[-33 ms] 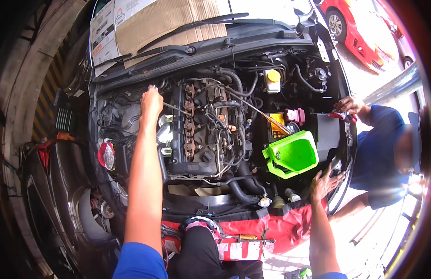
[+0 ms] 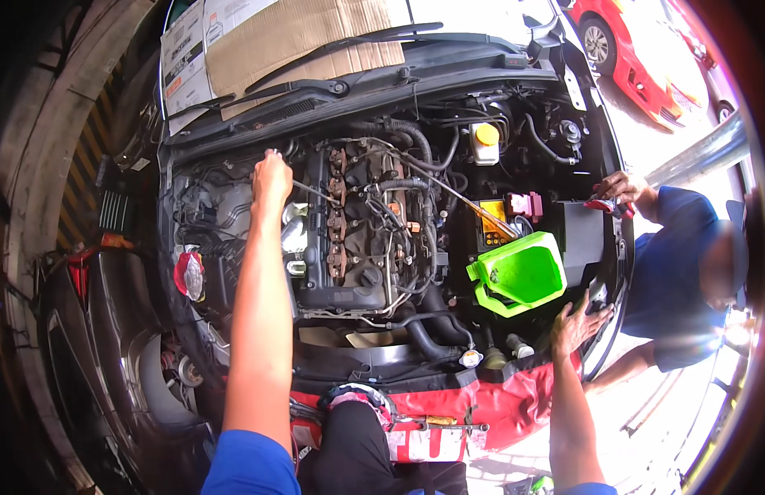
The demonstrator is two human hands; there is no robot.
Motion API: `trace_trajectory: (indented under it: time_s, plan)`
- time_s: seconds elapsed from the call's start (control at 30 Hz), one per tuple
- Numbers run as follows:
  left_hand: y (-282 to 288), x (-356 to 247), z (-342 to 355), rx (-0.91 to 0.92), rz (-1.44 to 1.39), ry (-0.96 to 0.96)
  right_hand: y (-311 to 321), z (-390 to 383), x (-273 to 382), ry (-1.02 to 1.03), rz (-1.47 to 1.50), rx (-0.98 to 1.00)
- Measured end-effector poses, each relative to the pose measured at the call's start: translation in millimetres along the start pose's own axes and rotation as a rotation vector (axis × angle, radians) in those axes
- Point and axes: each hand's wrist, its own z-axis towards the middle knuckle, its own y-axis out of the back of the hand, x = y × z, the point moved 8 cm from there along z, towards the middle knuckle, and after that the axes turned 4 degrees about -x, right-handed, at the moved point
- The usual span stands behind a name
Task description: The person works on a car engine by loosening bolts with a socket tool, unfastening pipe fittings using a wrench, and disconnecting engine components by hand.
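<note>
My left hand [image 2: 272, 180] is closed in a fist over the far left of the engine bay. A thin metal rod [image 2: 315, 192] shows beside it and reaches toward the engine [image 2: 366, 223]; whether my fingers hold this rod is hidden. My right hand [image 2: 579, 327] lies with fingers spread on the bay's front right corner, beside a bright green cut-open container [image 2: 527, 276]. That container rests near a yellow-topped battery [image 2: 491, 221]. Across the right fender, a co-worker's hand [image 2: 620, 188] holds a red object [image 2: 607, 206].
A red cover [image 2: 514, 404] drapes the front edge, with a wrench [image 2: 457, 426] on it. A long thin tool [image 2: 473, 206] slants over the bay. Cardboard [image 2: 300, 41] covers the windshield. The co-worker [image 2: 675, 256] stands at right; a dark car part [image 2: 110, 346] lies at left.
My left forearm has shifted very slightly to the right. My right hand and the co-worker have not visibly moved.
</note>
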Motion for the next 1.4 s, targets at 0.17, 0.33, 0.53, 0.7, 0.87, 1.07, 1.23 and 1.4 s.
trace_trajectory:
  time_s: [0.17, 0.33, 0.53, 0.7, 0.87, 1.07, 1.23, 1.4]
  plan:
    - [-14.2, -24.5, 5.7, 0.080, -0.025, 0.121, 0.2, 2.0, -4.0, 0.012, -0.013, -0.017]
    - [-23.3, 10.5, 28.0, 0.245, -0.303, 0.406, -1.7, -2.2, 7.1, 0.021, 0.028, -0.018]
    - [-12.1, -28.0, -1.8, -0.086, 0.097, 0.142, 2.8, 2.9, -8.0, 0.012, -0.017, -0.011]
    - [1.2, -26.9, 1.5, -0.158, 0.170, -0.015, -3.3, -0.5, 0.2, 0.011, -0.009, -0.008]
    - [-4.4, -24.2, 4.3, -0.213, 0.203, -0.191, -10.9, -0.1, -4.4, 0.029, -0.040, -0.012]
    - [-0.9, -25.8, 11.1, -0.279, 0.198, -0.449, -9.3, 1.9, -8.4, 0.017, -0.057, -0.010]
    - [-18.5, -24.9, 16.7, -0.005, 0.086, -0.387, -5.7, -3.6, -0.8, 0.018, -0.030, -0.005]
    - [-4.1, -20.8, 24.5, 0.521, -0.338, -0.094, 1.4, 1.2, -4.3, 0.003, -0.004, -0.026]
